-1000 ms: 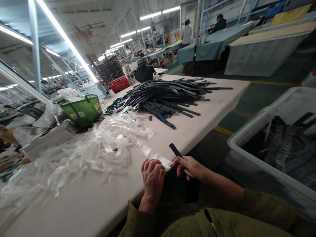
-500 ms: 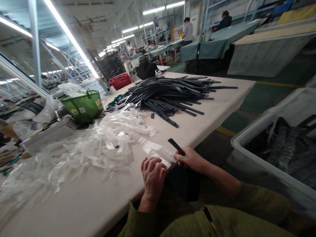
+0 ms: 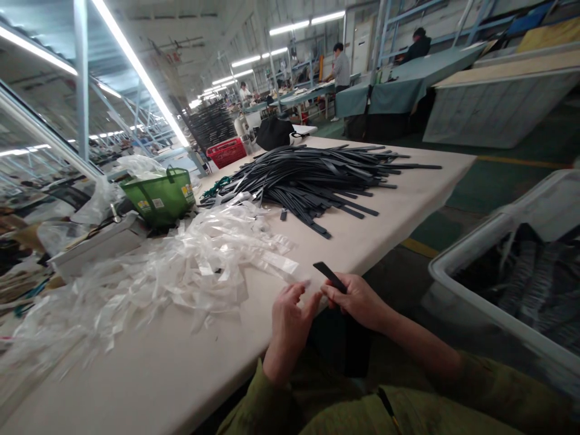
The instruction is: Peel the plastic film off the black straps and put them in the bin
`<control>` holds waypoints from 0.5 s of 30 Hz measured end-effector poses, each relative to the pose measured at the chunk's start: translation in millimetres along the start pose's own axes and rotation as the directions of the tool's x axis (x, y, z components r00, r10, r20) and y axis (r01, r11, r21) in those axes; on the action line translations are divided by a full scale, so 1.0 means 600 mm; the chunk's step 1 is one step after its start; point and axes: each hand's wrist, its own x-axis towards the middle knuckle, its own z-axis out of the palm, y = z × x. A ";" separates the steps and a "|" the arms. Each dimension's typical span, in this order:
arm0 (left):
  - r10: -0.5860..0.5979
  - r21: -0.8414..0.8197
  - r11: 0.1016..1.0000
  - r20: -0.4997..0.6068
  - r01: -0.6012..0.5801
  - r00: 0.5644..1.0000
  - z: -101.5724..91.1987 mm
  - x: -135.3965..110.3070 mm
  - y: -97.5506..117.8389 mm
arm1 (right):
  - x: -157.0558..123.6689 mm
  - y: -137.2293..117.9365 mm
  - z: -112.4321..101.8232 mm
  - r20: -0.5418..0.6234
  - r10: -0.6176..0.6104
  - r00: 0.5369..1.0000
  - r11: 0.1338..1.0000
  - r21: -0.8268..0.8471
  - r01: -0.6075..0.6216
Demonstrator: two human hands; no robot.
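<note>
A dark flat strap (image 3: 330,278) is gripped in my right hand (image 3: 362,302), its short end sticking up past the fingers. A wider black length (image 3: 357,347) hangs below that hand, over the table's edge. My left hand (image 3: 290,323) is close beside it on the left, with thumb and fingers apart and the thumb tip near the right fingertips. Its fingertips are slightly blurred, and I make out nothing held there. A heap of clear plastic strips (image 3: 203,260) lies just beyond my left hand. Farther back on the table is a pile of dark straps (image 3: 312,175).
The pale table (image 3: 385,211) ends near my body. On the right stands a white bin (image 3: 480,302) with dark strips inside. A green bag (image 3: 158,196), a red basket (image 3: 225,154) and a black bag (image 3: 274,133) are at the back. Several people work farther away.
My left hand has moved from the end of a plastic strip toward my right hand, its fingers turning to the right. The strip no longer reaches my right hand, which still grips the strap.
</note>
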 end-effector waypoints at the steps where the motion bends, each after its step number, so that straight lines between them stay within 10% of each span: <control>1: 0.040 0.073 0.997 -0.033 -0.037 0.999 0.001 0.005 -0.005 | 0.003 0.003 0.000 -0.007 -0.004 1.000 1.000 -0.002 0.004; 9: -0.170 0.130 0.970 -0.236 0.204 0.957 -0.025 0.020 -0.057 | 0.030 0.017 -0.006 -0.062 0.003 0.998 0.998 0.067 0.002; 15: 0.202 0.391 0.914 -0.216 -0.105 0.955 -0.054 0.022 -0.045 | 0.028 0.012 -0.003 -0.070 -0.007 0.998 0.996 0.089 0.013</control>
